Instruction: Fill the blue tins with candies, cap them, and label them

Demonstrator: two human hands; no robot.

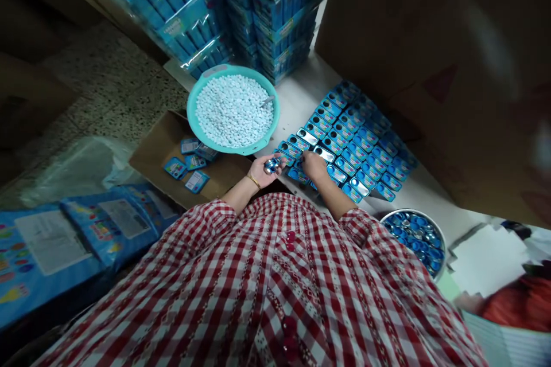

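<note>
My left hand (260, 172) is palm up, fingers curled around a few small shiny round metal lids (272, 166). My right hand (315, 167) reaches down over rows of small blue tins (353, 156), its fingers pressed together at one tin; whatever they hold is hidden. Many of these tins show a dark round hole, while others have a blue round cap in that spot. Just beyond my left hand stands a turquoise bowl (190, 104) filled with white pellet candies (232, 109), a spoon handle (267, 101) sticking out.
A round metal bowl (443, 241) of blue and silver lids stands at right. At left, an open cardboard box (150, 152) holds several blue packs. Wrapped blue cartons (275, 17) are stacked behind. A large brown cardboard panel (430, 69) borders the table on the right.
</note>
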